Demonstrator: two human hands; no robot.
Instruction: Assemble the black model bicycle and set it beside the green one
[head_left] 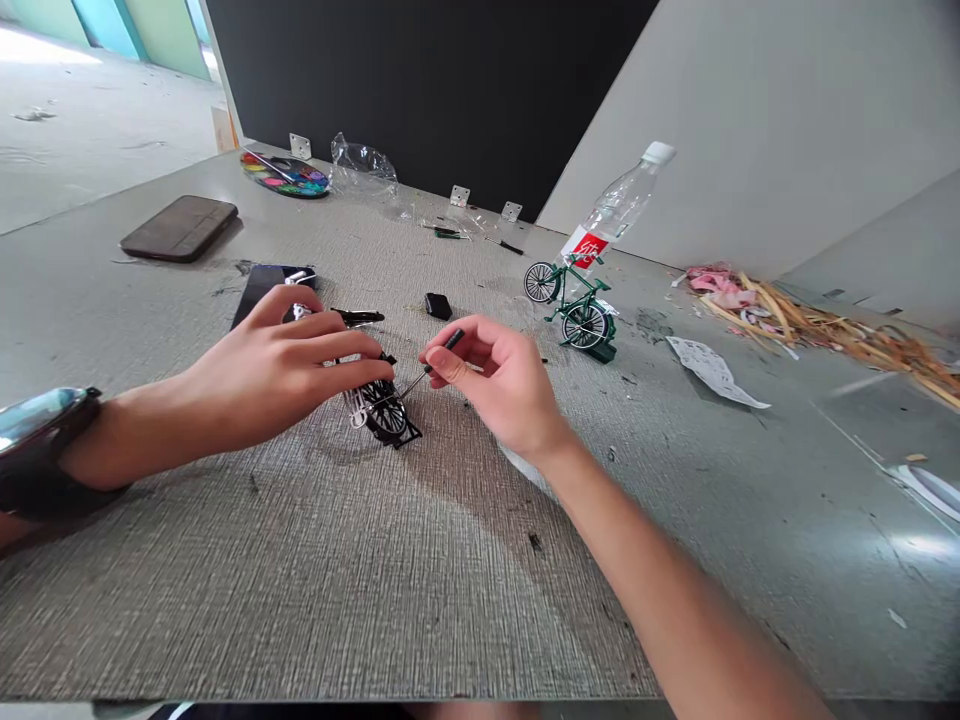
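Observation:
A small black model bicycle [385, 418] lies on the grey textured tabletop [315, 590], partly covered by my left hand [300, 365]. That hand is closed on the bicycle from above, its fingers over the frame and wheel. In my right hand [499, 380] is a small screwdriver [454, 340], pinched by its black handle. Its thin shaft slants down to the bicycle's wheel; whether the tip sits in a screw is too small to tell. A little black block [438, 305] lies just beyond my hands.
A green model bicycle [577, 305] stands at the right before a plastic bottle [619, 205]. Farther back are a paint palette [300, 178], a brown case [180, 228] and clear plastic packaging [364, 168]. A printed paper [712, 370] and wood strips [825, 325] lie right.

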